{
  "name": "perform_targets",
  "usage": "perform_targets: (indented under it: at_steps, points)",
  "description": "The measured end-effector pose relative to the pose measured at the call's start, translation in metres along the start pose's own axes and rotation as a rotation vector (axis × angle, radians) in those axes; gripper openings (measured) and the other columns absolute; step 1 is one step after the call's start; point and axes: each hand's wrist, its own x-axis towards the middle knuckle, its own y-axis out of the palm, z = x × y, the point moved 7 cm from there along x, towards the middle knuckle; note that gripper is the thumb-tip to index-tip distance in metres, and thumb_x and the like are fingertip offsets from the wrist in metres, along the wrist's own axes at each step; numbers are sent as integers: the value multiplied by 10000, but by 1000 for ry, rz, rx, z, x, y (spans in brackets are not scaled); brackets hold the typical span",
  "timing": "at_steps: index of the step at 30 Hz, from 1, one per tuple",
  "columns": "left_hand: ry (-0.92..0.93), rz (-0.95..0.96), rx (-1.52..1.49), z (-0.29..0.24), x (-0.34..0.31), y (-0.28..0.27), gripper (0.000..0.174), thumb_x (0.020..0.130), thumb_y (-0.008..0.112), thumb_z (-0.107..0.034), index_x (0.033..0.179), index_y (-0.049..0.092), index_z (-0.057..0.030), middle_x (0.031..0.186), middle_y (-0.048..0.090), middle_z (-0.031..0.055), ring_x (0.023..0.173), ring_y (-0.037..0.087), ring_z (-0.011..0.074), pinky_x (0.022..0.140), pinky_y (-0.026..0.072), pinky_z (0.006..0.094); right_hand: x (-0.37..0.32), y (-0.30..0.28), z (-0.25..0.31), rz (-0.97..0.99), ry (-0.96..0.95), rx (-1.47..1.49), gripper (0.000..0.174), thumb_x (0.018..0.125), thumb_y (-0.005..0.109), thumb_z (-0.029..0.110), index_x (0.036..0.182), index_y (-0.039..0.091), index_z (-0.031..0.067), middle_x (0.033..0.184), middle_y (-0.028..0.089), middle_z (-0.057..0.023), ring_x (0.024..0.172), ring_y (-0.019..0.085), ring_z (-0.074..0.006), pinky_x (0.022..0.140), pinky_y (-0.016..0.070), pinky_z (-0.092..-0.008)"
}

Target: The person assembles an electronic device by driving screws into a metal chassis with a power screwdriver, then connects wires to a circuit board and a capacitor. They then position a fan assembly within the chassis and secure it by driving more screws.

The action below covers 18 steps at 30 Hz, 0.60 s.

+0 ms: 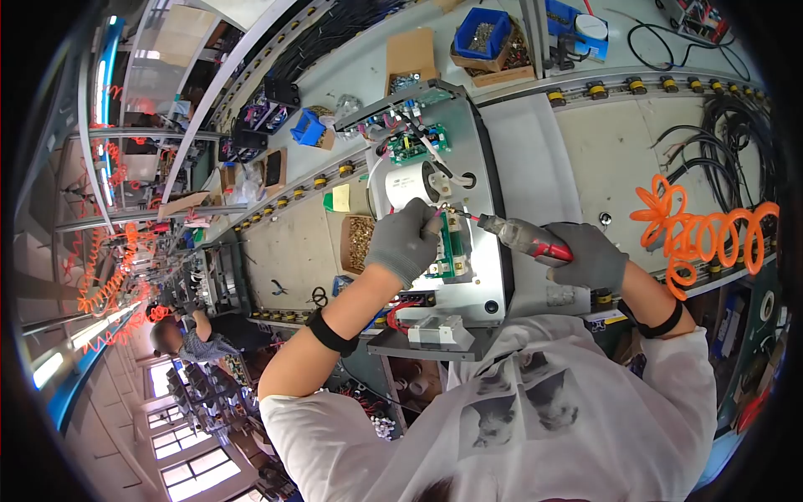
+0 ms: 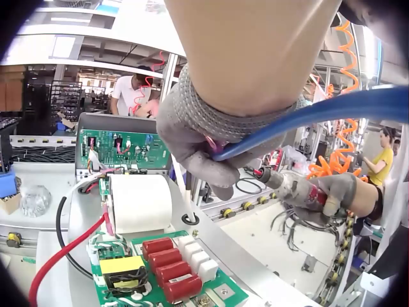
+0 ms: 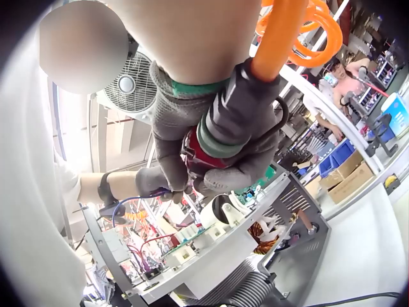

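Note:
My gloved left hand point(image 1: 406, 243) is over the open metal chassis point(image 1: 481, 289), beside a white cylindrical capacitor point(image 1: 406, 186). In the left wrist view its curled fingers pinch a blue wire point(image 2: 307, 121). My gloved right hand point(image 1: 585, 258) grips an air screwdriver point(image 1: 514, 234) with a grey and red body. The screwdriver points left, its bit close to the left fingertips above a green circuit board point(image 1: 452, 247). That board carries red block components point(image 2: 169, 265) in the left wrist view. An orange hose point(image 3: 279, 38) runs from the screwdriver's rear end.
Left of the chassis stands a cardboard box of brass-coloured fasteners point(image 1: 358, 241). Blue bins point(image 1: 483, 33) and an open carton point(image 1: 411, 57) line the far bench. A coiled orange hose point(image 1: 711, 238) and black cables point(image 1: 732, 151) are on the right. Other people are in the background.

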Motion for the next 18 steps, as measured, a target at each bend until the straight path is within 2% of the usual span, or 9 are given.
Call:
perform_targets:
  at_steps: [4, 7, 9, 10, 11, 13, 15, 17, 18]
  points:
    - [20, 1, 54, -4, -2, 4, 215, 872, 514, -266, 892, 528, -52, 692, 618, 165, 688, 613, 361, 610, 473, 445, 4, 3, -2, 17, -8, -31, 455, 609, 678, 260, 982, 536, 41, 808, 595, -164, 767, 591, -342, 694, 460, -398]
    - [-5, 51, 267, -7, -5, 12, 214, 882, 491, -263, 922, 502, -53, 675, 622, 148, 684, 618, 362, 596, 475, 449, 10, 11, -8, 59, 11, -16, 474, 616, 678, 305, 988, 525, 55, 842, 606, -167, 812, 600, -347, 721, 463, -408]
    - [-33, 30, 274, -2, -4, 20, 223, 873, 494, -209, 1031, 517, -54, 724, 629, 182, 690, 613, 368, 612, 485, 437, 15, 12, -6, 74, 14, 18, 472, 619, 679, 310, 986, 528, 55, 840, 606, -168, 810, 601, -346, 722, 463, -405]
    - [-32, 30, 273, -2, -3, 23, 223, 873, 494, -209, 1031, 517, -54, 724, 629, 182, 690, 613, 368, 612, 485, 437, 20, 13, -3, 130, 64, 21, 464, 623, 680, 313, 980, 533, 54, 837, 607, -168, 806, 605, -336, 716, 465, -401]
    - [-49, 27, 208, -1, -1, 25, 242, 873, 494, -210, 1051, 524, -48, 773, 628, 201, 737, 611, 372, 649, 483, 437, 24, 14, -2, 186, 114, 25, 457, 628, 681, 316, 973, 538, 53, 834, 608, -168, 802, 609, -327, 711, 466, -397]
    - [-62, 20, 143, 4, 7, 30, 262, 873, 494, -211, 1070, 530, -42, 821, 627, 220, 785, 609, 376, 687, 480, 438, 39, 14, -10, 141, 126, -25, 447, 631, 682, 316, 966, 544, 54, 835, 611, -165, 800, 613, -317, 707, 467, -394]
    - [-194, 245, 48, 23, 16, 53, 329, 875, 445, -213, 1133, 516, -23, 938, 616, 236, 884, 599, 383, 792, 470, 455, 52, 6, -12, 99, 134, -75, 438, 633, 684, 315, 960, 550, 55, 835, 615, -163, 798, 618, -306, 703, 468, -391]
    - [-199, 218, 72, 23, 20, 54, 328, 872, 447, -223, 1118, 525, -19, 934, 618, 232, 879, 600, 384, 791, 470, 456, 62, 1, -16, 147, 222, 0, 501, 616, 719, 381, 929, 540, 33, 776, 609, -161, 746, 612, -327, 683, 468, -399]
    - [-205, 193, 96, 22, 21, 53, 329, 870, 449, -232, 1103, 534, -15, 930, 620, 229, 873, 600, 385, 790, 471, 457, 71, -2, -11, 30, 46, -141, 503, 614, 718, 377, 952, 549, 45, 789, 624, -156, 751, 620, -326, 685, 474, -404]
